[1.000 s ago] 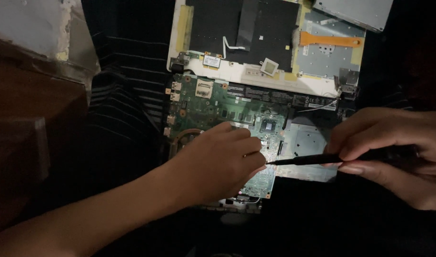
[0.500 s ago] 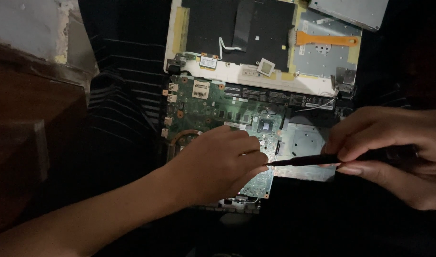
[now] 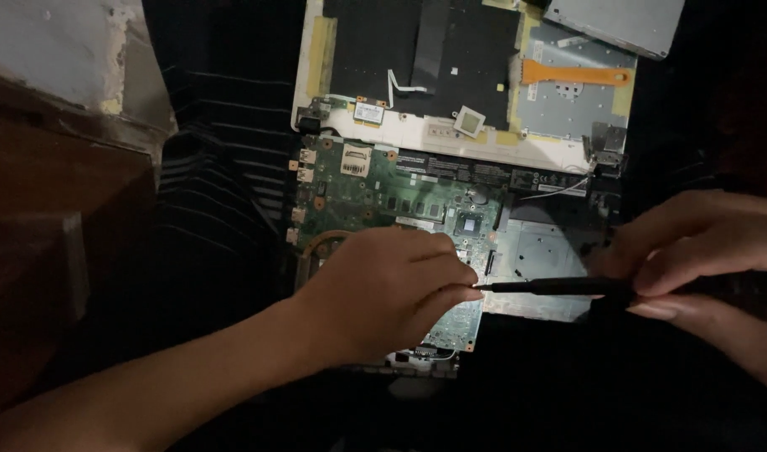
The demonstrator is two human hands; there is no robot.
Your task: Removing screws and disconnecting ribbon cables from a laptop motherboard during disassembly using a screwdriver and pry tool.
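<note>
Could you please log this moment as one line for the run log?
left hand: resting on green circuit board | right hand: holding black screwdriver | tip: at left fingertips

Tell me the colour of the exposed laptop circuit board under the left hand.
Green circuit board, clearest in the head view.

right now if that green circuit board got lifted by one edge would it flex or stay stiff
The green circuit board is thin and wide, so probably fairly stiff with slight flex. Its small exposed parts suggest fragility. The left hand rests on it, and the right hand holds a black tool there.
</note>
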